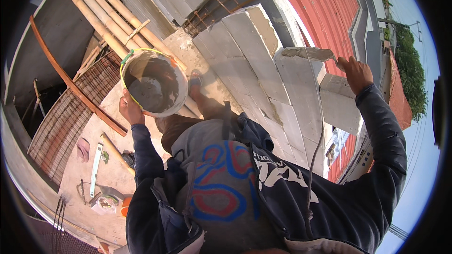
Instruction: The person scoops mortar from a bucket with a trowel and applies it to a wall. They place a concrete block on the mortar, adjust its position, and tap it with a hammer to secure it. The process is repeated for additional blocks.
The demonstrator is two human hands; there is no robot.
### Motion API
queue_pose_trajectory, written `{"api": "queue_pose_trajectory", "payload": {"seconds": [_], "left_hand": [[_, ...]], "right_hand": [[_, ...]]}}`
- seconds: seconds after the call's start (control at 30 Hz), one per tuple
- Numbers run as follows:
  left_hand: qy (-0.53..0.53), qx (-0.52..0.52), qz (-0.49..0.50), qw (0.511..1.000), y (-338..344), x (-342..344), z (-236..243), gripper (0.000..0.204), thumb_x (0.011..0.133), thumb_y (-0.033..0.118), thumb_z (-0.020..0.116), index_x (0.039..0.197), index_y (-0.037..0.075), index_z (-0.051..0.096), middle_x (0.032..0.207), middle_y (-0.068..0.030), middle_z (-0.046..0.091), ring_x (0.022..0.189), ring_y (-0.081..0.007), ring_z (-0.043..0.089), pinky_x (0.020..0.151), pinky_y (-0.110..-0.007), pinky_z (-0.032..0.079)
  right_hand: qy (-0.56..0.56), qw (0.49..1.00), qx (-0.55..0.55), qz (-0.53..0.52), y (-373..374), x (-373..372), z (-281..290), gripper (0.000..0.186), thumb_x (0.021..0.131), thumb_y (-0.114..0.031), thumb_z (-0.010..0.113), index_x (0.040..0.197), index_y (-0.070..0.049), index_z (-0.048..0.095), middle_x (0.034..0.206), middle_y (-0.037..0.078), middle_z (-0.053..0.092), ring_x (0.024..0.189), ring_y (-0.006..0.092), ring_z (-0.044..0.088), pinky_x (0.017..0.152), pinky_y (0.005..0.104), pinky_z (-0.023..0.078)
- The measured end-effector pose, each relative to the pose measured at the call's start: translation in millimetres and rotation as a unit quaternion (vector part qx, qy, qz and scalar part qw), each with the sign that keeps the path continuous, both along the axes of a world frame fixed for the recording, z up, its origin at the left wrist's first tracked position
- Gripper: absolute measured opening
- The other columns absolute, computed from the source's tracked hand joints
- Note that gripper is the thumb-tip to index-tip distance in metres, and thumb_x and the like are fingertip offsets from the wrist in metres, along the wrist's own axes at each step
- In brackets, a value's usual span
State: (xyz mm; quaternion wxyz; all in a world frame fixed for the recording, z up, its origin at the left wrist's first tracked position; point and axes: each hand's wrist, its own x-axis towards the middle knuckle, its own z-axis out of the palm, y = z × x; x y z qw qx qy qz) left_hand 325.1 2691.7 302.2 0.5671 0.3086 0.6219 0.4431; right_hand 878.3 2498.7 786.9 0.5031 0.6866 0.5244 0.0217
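Observation:
My left hand (131, 107) is closed on the near left rim of a bucket (178, 95) with a yellow wire handle. Grey wet mortar (150, 87) lies in the bottom of the bucket, and smears coat its inner wall. Out to the right, my right hand (356, 72) is closed around the handle of a trowel (338, 64). The trowel is at the top of a light grey block wall (263, 77), beside a block (299, 82) whose upper face carries grey mortar. My fingers hide most of the trowel's handle.
Bamboo poles (101, 21) lie beyond the bucket. At left, a rusty bar (70, 82) crosses near an opening with a rebar grid (77, 117). A spirit level (96, 169) and a plastic bag (106, 203) lie on the floor. Red corrugated sheeting (320, 4) stands behind the wall.

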Motion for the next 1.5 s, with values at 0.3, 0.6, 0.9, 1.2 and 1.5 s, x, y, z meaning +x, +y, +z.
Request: {"api": "queue_pose_trajectory", "payload": {"seconds": [0.3, 0.6, 0.9, 1.2, 1.5], "left_hand": [[0.001, 0.022, -0.016, 1.0, 56, -6, 14, 0.05, 0.107, 0.044, 0.067, 0.071, 0.012, 0.052, 0.066, 0.0033, 0.058, 0.058, -0.0044, 0.046, 0.054, -0.024, 0.038], [0.144, 0.065, -0.087, 0.984, 73, -28, 36, 0.051, 0.109, 0.042, 0.063, 0.071, 0.009, 0.054, 0.069, 0.0014, 0.061, 0.061, -0.0053, 0.05, 0.058, -0.025, 0.042], [-0.006, 0.021, -0.128, 0.992, 69, -20, 60, 0.045, 0.11, 0.041, 0.062, 0.078, 0.01, 0.059, 0.071, 0.0061, 0.055, 0.064, -0.0032, 0.046, 0.058, -0.024, 0.04], [-0.09, 0.085, -0.284, 0.951, 83, 24, 166, 0.046, 0.107, 0.043, 0.065, 0.086, 0.002, 0.07, 0.075, 0.0014, 0.064, 0.071, -0.0062, 0.054, 0.066, -0.026, 0.047], [-0.023, 0.268, -0.389, 0.881, 62, 47, 276, 0.045, 0.104, 0.035, 0.072, 0.075, 0.003, 0.059, 0.066, 0.0017, 0.051, 0.065, -0.0064, 0.043, 0.058, -0.028, 0.038]], "right_hand": [[0.167, 0.963, 0.093, -0.188, 20, -20, 74, 0.049, 0.09, -0.022, 0.082, 0.124, -0.01, 0.05, 0.096, 0.019, 0.067, 0.077, 0.035, 0.074, 0.069, 0.0473, 0.06], [0.131, 0.893, -0.036, -0.428, 105, 6, -13, 0.051, 0.105, -0.046, 0.055, 0.095, 0.001, 0.069, 0.07, 0.011, 0.065, 0.058, 0.021, 0.062, 0.058, 0.0418, 0.051], [0.1, 0.928, 0.095, -0.346, 22, 21, 135, 0.021, 0.093, -0.019, 0.068, 0.094, 0.002, 0.069, 0.081, 0.016, 0.067, 0.072, 0.0267, 0.068, 0.073, 0.0402, 0.055], [0.255, 0.939, 0.215, -0.087, 38, -292, -65, 0.052, 0.089, -0.017, 0.075, 0.14, -0.021, 0.066, 0.107, 0.014, 0.062, 0.084, 0.0344, 0.072, 0.072, 0.0462, 0.059], [0.352, 0.894, 0.244, -0.133, 40, -431, -207, 0.052, 0.087, -0.017, 0.073, 0.137, -0.008, 0.064, 0.111, 0.018, 0.066, 0.093, 0.0335, 0.074, 0.076, 0.0443, 0.061]]}}
